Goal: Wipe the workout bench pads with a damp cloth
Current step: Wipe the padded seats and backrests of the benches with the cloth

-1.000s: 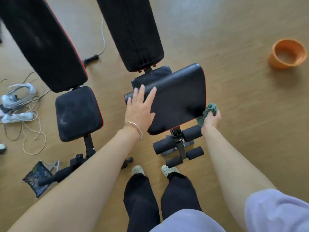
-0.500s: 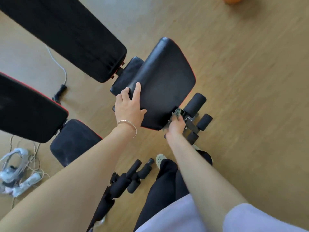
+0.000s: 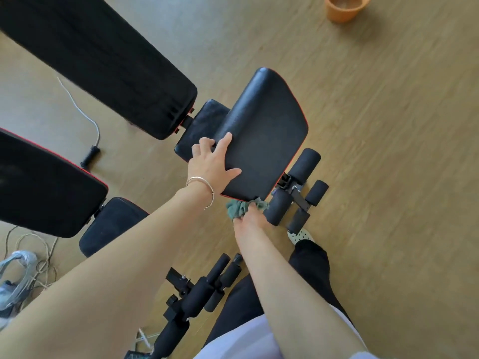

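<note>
You are gripping the tilted pad [image 3: 264, 141] at the centre of the frame with your left hand [image 3: 212, 161]. Thumb and forefinger are lying on its black face while the other fingers are curling round its left edge. Your right hand [image 3: 246, 220], just below the pad's lower corner, is clenching the green cloth [image 3: 237, 207] in a bunch (its fingers are mostly hidden under the fabric). The cloth is touching the pad's bottom edge, where the red piping is showing.

The foam rollers [image 3: 305, 164] are sticking out just right of the cloth, at lower centre-right. A smaller seat pad [image 3: 202, 125] is lying partly covered behind the tilted one. The long back pad [image 3: 103, 63] is running from it toward the upper left corner.

A second bench [image 3: 44, 185] is lying along the left edge, its own rollers reaching down to the bottom centre. An orange tub [image 3: 342, 7] is standing on the wooden floor [image 3: 388, 177] at the top right edge, well apart from both benches.
</note>
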